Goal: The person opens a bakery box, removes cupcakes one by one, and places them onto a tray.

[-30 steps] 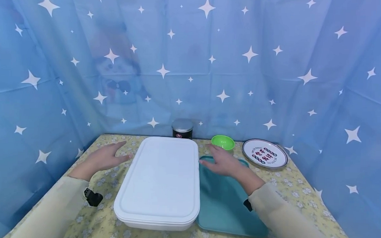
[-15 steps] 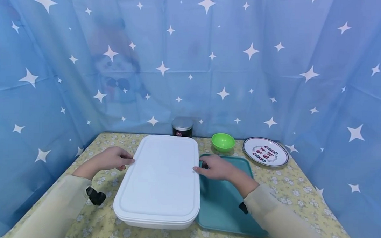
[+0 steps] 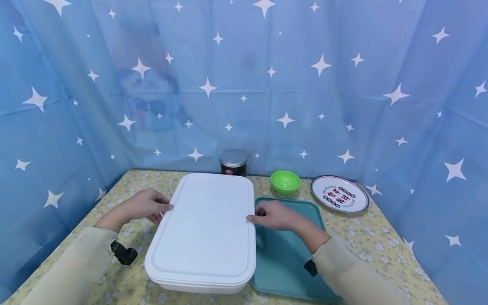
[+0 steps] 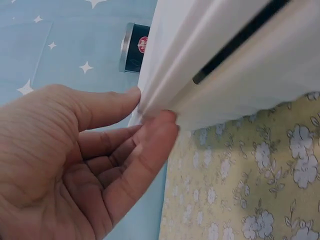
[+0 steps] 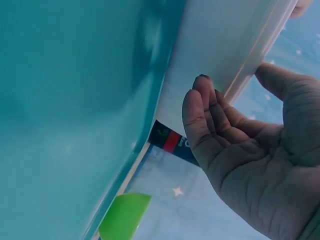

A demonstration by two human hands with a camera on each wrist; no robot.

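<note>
The white box [image 3: 205, 232] sits on the flowered table [image 3: 370, 237], and everything else is placed against it: a teal tray [image 3: 288, 257] touching its right side, a dark tin [image 3: 233, 163] just behind it, a green bowl [image 3: 285, 181] and a printed plate [image 3: 339, 195] behind and to its right. The left hand [image 3: 143, 205] pinches the lid's left edge, thumb on top and fingertips [image 4: 162, 122] curled under the lip. The right hand [image 3: 276, 215] grips the right edge the same way, its fingers [image 5: 200, 115] tucked beneath the rim over the tray.

The grip is shallow, so the lid could slip from the fingertips or come up crooked. If it fits tightly, the box could lift too, or shove the tray sideways.

A second ago both hands hovered flat and apart from the box; half a second ago they had reached its edges, and now the fingers hook under the rim.
</note>
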